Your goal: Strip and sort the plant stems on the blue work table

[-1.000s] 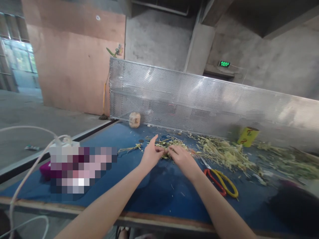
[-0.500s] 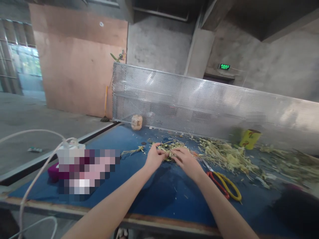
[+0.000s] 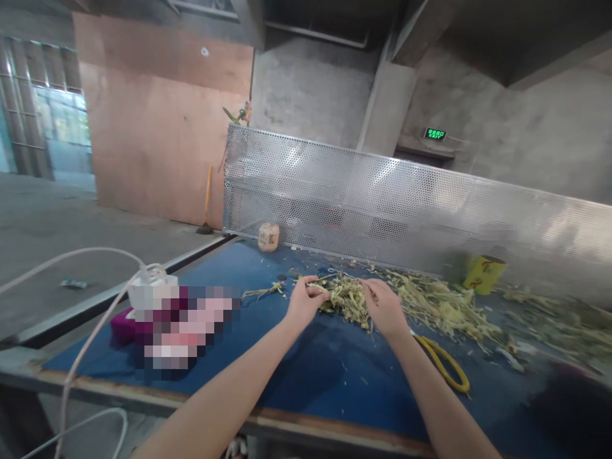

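A tangled bunch of dried, yellow-green plant stems (image 3: 349, 299) lies on the blue tabletop between my hands. At its left edge, my left hand (image 3: 306, 301) is closed, thumb and fingers pinching some of the stems. My right hand (image 3: 385, 309) is at the bunch's right edge with its fingertips pressed together; whatever they hold is too small to make out. Beside my right forearm lie scissors with a yellow handle (image 3: 442, 363); the forearm covers their other handle and most of the blades.
A larger heap of dried stems (image 3: 444, 306) spreads to the right, near a yellow can (image 3: 485, 275). A perforated metal panel (image 3: 335, 191) borders the table's back. On the left are a white power adapter (image 3: 153, 290) with a cable and a blurred-out pink item (image 3: 201, 325).
My right hand has moved right, away from my left, uncovering more of the bunch. Its forearm now hides the scissors' red handle. The whole view has shifted slightly.
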`<action>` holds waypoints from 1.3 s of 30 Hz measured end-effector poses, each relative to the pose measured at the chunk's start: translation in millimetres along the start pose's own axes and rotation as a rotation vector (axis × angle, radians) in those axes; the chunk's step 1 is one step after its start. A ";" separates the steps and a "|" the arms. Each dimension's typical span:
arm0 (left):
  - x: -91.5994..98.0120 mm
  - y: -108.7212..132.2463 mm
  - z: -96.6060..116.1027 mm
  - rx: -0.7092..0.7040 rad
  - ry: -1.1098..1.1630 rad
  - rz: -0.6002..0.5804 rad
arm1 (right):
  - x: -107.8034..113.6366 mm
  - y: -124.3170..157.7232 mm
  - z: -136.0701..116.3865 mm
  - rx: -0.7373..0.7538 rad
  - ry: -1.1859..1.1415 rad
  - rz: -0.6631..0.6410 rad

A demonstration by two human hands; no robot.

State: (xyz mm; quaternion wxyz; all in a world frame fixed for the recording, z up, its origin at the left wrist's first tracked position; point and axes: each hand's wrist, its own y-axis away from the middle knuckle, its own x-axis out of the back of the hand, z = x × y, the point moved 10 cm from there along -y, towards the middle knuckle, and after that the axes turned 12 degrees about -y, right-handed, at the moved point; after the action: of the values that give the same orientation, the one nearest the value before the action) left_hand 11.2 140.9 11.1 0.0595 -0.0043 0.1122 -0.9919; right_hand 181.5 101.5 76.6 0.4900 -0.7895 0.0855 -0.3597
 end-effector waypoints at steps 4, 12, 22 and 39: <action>3.3 -0.3 1.0 0.012 0.038 0.030 | 3.8 1.5 17.3 -0.070 0.022 0.007; 35.1 -17.7 0.1 0.024 0.113 0.211 | 40.5 14.2 43.7 -0.196 0.033 0.128; 58.4 -26.3 6.6 0.018 0.142 0.344 | 35.0 22.4 19.9 -0.193 0.169 -0.149; 76.4 -29.4 16.5 -0.017 0.061 0.325 | -175.9 -7.3 -64.6 0.129 0.368 -0.679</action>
State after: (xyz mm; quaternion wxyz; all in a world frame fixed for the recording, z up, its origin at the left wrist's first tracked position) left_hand -67.7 156.5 33.4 0.2157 0.0436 0.1215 -0.9679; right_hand 10.0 144.9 14.5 0.3682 -0.6627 -0.1172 -0.6415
